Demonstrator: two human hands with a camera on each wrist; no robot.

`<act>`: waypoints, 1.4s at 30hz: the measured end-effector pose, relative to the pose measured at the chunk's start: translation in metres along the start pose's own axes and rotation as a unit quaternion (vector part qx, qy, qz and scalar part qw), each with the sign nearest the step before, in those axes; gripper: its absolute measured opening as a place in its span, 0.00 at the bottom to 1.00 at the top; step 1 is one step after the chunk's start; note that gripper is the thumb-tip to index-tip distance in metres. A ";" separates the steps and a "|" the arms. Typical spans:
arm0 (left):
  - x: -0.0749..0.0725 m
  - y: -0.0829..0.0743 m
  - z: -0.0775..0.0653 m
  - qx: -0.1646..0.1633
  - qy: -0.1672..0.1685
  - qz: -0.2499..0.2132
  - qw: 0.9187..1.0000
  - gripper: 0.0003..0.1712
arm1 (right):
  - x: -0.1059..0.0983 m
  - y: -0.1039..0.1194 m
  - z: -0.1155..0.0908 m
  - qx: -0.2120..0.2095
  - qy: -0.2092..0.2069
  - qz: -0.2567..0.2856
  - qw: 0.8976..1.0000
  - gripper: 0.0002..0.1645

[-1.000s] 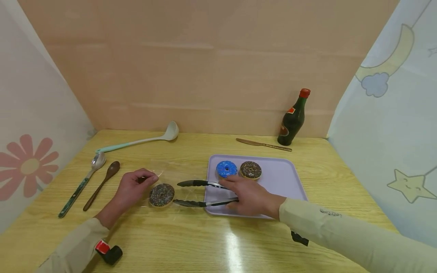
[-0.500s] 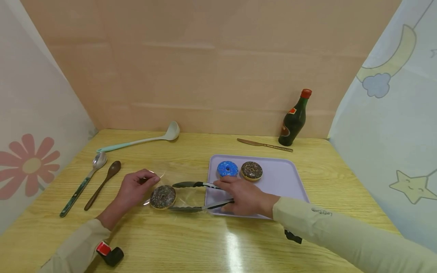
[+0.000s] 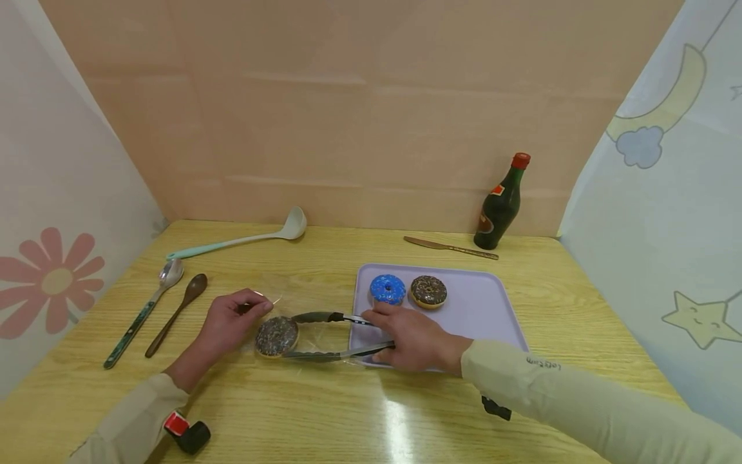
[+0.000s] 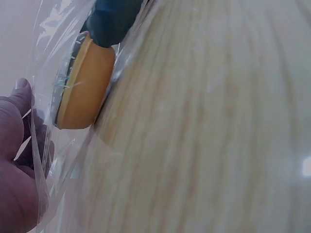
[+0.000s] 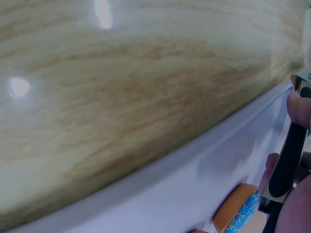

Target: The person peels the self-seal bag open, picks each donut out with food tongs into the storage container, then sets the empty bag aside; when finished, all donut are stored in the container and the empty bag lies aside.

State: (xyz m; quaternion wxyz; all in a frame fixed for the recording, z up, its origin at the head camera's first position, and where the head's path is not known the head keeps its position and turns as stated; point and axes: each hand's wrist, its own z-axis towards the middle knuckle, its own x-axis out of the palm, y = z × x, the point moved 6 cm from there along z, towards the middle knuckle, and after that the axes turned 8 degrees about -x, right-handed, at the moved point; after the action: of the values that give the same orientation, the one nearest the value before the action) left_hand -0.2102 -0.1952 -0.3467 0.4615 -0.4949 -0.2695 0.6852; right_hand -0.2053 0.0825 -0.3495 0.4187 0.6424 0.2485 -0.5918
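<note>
My left hand (image 3: pixel 228 325) pinches the edge of a clear plastic bag (image 3: pixel 319 335) lying on the table. Inside the bag is a chocolate-frosted donut (image 3: pixel 277 337) with sprinkles; its orange-brown side shows through the film in the left wrist view, with a dark tong tip (image 4: pixel 114 22) against it. My right hand (image 3: pixel 414 336) holds a pair of metal tongs (image 3: pixel 362 351), arms spread, reaching leftward into the bag with the tips at the donut. Under this hand lies a lilac tray (image 3: pixel 478 316) bearing a blue donut (image 3: pixel 388 290) and a second chocolate donut (image 3: pixel 429 292).
A wooden spoon (image 3: pixel 176 316) and a metal spoon with a green handle (image 3: pixel 136 325) lie at the left. Behind are a ladle (image 3: pixel 255 238) and a gold knife (image 3: pixel 451 247). A dark bottle (image 3: pixel 500 209) stands at the back right, near the wall.
The tongs have moved a little left, deeper into the bag, and their tips now reach the donut's edges. My left hand keeps its pinch on the bag almost unmoved.
</note>
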 end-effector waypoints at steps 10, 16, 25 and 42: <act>-0.002 0.020 0.004 -0.002 -0.027 0.039 0.999 0.04 | -0.006 -0.007 -0.019 0.055 -0.034 0.033 0.997 0.44; -0.006 0.038 0.006 -0.020 -0.042 0.043 0.998 0.03 | -0.009 -0.017 -0.045 0.062 -0.070 0.028 0.995 0.43; -0.013 0.041 0.004 -0.021 -0.062 0.070 0.995 0.02 | -0.016 -0.026 -0.092 0.065 -0.124 0.004 0.990 0.38; -0.022 0.046 -0.001 -0.038 -0.074 0.085 0.993 0.03 | -0.041 -0.045 -0.185 0.130 -0.211 -0.041 0.968 0.39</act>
State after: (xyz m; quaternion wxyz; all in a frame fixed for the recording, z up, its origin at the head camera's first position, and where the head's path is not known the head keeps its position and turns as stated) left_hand -0.2239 -0.2346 -0.3760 0.3612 -0.4813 -0.2856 0.7459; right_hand -0.1468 0.2677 -0.3306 0.3497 0.5409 0.1013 -0.7582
